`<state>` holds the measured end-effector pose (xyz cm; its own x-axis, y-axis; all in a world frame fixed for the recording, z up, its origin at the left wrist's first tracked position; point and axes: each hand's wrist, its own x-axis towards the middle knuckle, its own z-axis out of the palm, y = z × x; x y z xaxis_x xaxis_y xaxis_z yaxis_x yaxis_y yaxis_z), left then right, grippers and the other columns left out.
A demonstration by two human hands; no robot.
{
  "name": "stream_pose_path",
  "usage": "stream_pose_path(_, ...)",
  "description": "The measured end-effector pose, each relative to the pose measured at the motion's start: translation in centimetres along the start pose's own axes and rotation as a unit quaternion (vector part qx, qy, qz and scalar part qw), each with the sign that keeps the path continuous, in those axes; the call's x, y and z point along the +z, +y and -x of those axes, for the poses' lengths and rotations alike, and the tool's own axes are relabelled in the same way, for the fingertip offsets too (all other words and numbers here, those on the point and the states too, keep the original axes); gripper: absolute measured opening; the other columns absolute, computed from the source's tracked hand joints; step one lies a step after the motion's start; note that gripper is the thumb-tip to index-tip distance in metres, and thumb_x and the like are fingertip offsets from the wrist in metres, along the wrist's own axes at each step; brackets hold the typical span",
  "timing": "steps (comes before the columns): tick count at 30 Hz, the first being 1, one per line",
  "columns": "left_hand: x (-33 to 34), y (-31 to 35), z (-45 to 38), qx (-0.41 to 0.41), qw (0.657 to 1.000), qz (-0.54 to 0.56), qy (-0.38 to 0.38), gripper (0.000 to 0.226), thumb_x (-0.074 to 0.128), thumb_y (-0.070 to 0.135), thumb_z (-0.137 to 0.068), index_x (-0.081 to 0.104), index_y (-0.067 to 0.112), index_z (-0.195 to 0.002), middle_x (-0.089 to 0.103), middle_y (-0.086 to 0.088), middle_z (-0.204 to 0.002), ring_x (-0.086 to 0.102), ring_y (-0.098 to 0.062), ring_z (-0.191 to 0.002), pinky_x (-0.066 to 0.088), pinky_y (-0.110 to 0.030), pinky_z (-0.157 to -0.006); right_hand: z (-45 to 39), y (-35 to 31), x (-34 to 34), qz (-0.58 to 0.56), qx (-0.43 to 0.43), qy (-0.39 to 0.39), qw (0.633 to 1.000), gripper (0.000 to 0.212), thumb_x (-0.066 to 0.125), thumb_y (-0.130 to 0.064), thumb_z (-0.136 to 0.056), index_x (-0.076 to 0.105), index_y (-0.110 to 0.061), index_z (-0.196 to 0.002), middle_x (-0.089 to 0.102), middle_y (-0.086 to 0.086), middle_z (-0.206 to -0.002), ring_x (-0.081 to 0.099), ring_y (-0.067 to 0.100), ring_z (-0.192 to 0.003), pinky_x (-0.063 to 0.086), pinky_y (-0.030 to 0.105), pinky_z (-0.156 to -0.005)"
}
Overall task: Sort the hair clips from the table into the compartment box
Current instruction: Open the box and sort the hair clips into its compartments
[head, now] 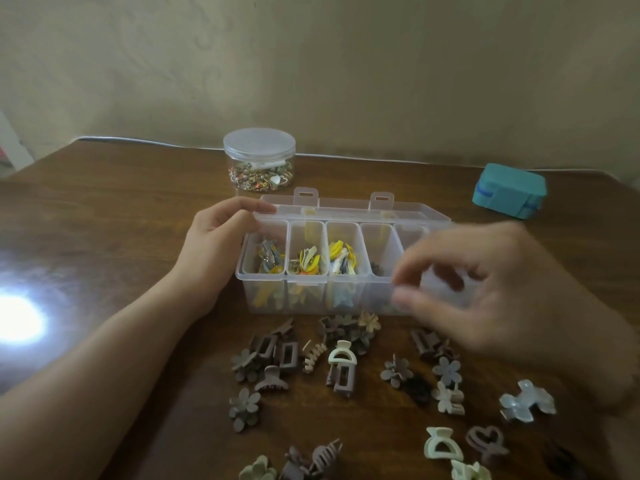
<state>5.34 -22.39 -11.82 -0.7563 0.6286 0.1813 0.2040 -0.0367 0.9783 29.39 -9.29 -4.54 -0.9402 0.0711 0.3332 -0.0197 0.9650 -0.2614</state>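
Note:
A clear plastic compartment box (304, 279) stands open in the middle of the table. Its three left compartments hold small yellow, white and grey clips, and the fourth holds a dark clip (378, 268). My left hand (214, 237) grips the box's left end, fingers over the top edge. My right hand (502, 292) hovers blurred over the box's right end, fingers loosely curled, thumb and forefinger apart with nothing seen between them. It hides the right compartments. Several brown, grey and cream claw and flower clips, such as a cream claw clip (341, 356), lie scattered in front of the box.
A round clear jar (259, 159) of small trinkets stands behind the box. A teal case (509, 194) sits at the back right. A bright light reflection (17, 320) glares on the wooden table (121, 220) at the left. A wall runs along the table's far edge.

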Motion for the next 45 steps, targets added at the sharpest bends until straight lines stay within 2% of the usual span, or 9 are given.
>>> stream_pose_path(3,0.0,-0.2,-0.1,0.004,1.0,0.006,0.003,0.03,0.053,0.022,-0.071,0.077,0.025,-0.088,0.076,-0.002,-0.099,0.067,-0.025,-0.107,0.051,-0.043,-0.091,0.3,-0.8,0.4,0.081,-0.012,-0.198,0.977,0.037,0.051,-0.068,-0.079,0.053,-0.045,-0.109,0.063,-0.026,-0.09,0.057,-0.007,-0.084,0.047,0.015,-0.072)
stream_pose_path(6,0.1,-0.3,-0.1,0.006,1.0,0.008,0.0,0.03,0.053,0.022,-0.071,0.077,0.025,-0.089,0.076,-0.003,-0.101,0.067,-0.025,-0.107,0.051,-0.042,-0.089,0.3,-0.8,1.2,0.094,-0.048,-0.223,0.969,0.032,0.054,-0.06,-0.083,0.051,-0.045,-0.111,0.06,-0.025,-0.098,0.053,-0.006,-0.094,0.047,0.019,-0.081)
stream_pose_path(9,0.1,-0.3,0.0,0.007,1.0,0.01,0.002,0.03,0.053,0.023,-0.071,0.077,0.025,-0.089,0.075,-0.002,-0.103,0.067,-0.023,-0.106,0.05,-0.039,-0.085,-0.2,-0.7,0.8,0.043,-0.04,-0.144,0.988,0.017,0.055,-0.053,-0.084,0.058,-0.043,-0.097,0.062,-0.023,-0.086,0.057,-0.005,-0.077,0.047,0.014,-0.066)
stream_pose_path(13,0.2,-0.2,0.0,0.008,1.0,0.013,0.003,0.029,0.052,0.023,-0.071,0.076,0.026,-0.087,0.074,-0.001,-0.101,0.066,-0.021,-0.102,0.048,-0.035,-0.08,-0.5,0.1,0.4,-0.072,0.023,0.1,0.992,0.019,0.061,-0.048,-0.08,0.062,-0.038,-0.096,0.068,-0.012,-0.084,0.058,0.013,-0.061,0.047,0.02,-0.053)
stream_pose_path(20,0.2,-0.1,-0.1,0.0,1.0,0.003,0.008,0.03,0.052,0.023,-0.07,0.077,0.027,-0.086,0.074,-0.001,-0.106,0.065,-0.023,-0.108,0.05,-0.04,-0.087,-0.5,-0.2,-0.1,-0.029,0.041,0.12,0.992,0.019,0.065,-0.042,-0.082,0.067,-0.026,-0.092,0.068,-0.014,-0.095,0.056,0.0,-0.064,0.041,0.012,-0.053)
stream_pose_path(24,0.1,-0.1,-0.1,-0.002,1.0,0.005,0.013,0.03,0.052,0.022,-0.069,0.078,0.028,-0.084,0.076,-0.002,-0.102,0.066,-0.026,-0.107,0.05,-0.04,-0.086,0.7,-1.4,-1.6,-0.004,-0.004,-0.068,0.998,0.019,0.054,-0.053,-0.079,0.061,-0.038,-0.089,0.059,-0.024,-0.074,0.055,-0.003,-0.063,0.04,0.01,-0.048)
stream_pose_path(28,0.1,-0.1,-0.1,-0.003,1.0,0.008,0.005,0.03,0.053,0.022,-0.07,0.078,0.031,-0.082,0.075,-0.004,-0.102,0.067,-0.027,-0.105,0.052,-0.042,-0.087,1.2,-0.8,-1.4,0.105,0.054,-0.233,0.965,0.029,0.046,-0.063,-0.079,0.046,-0.055,-0.107,0.056,-0.032,-0.091,0.051,-0.013,-0.089,0.051,0.02,-0.075)
stream_pose_path(34,0.2,-0.2,0.0,-0.002,1.0,0.011,0.004,0.03,0.052,0.022,-0.07,0.078,0.03,-0.083,0.075,-0.004,-0.102,0.068,-0.025,-0.103,0.05,-0.038,-0.083,0.6,-1.2,-1.8,0.163,0.131,-0.263,0.942,0.038,0.054,-0.038,-0.091,0.043,-0.061,-0.12,0.051,-0.029,-0.123,0.049,0.001,-0.115,0.049,0.028,-0.093)
stream_pose_path(45,0.2,-0.1,0.0,-0.004,1.0,0.009,0.001,0.03,0.052,0.022,-0.069,0.078,0.031,-0.081,0.074,-0.003,-0.106,0.066,-0.025,-0.107,0.051,-0.041,-0.087,0.3,-0.4,-0.4,0.134,0.077,-0.267,0.951,0.035,0.058,-0.039,-0.089,0.046,-0.054,-0.118,0.058,-0.026,-0.112,0.053,-0.003,-0.104,0.051,0.028,-0.087)
